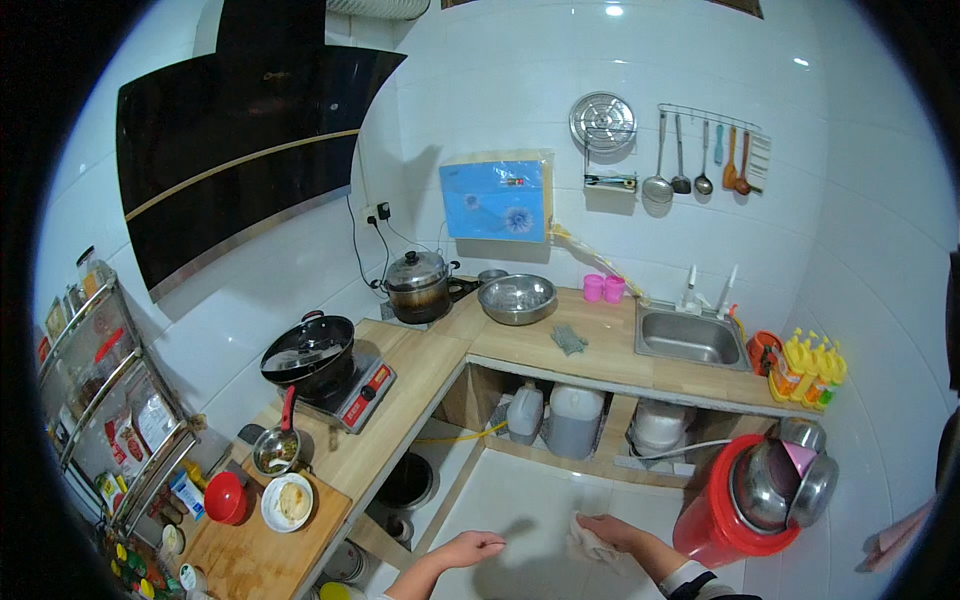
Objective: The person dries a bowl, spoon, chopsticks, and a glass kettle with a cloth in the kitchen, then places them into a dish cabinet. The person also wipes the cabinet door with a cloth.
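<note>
My right hand (609, 532) is closed on a whitish cloth (592, 541), which hangs from the fingers over the pale floor. To its left, my left hand (472, 548) is held with loosely curled fingers; whether anything small is between them cannot be told. Neither hand touches the counter. A red bowl (225, 498) and a white bowl of pale food (287, 502) stand on a wooden cutting board (240, 559) at lower left. Beside them is a small red-handled pan (276, 452) with chopped food. A black wok (307, 352) with a glass lid sits on a portable stove (365, 394).
A red bucket (697, 525) topped with metal bowls stands near my right hand. The L-shaped counter (427, 352) carries a steamer pot (417, 289), a steel basin (517, 298), a grey cloth (569, 340), a sink (690, 341) and yellow bottles (806, 371). A spice rack (124, 405) stands at left.
</note>
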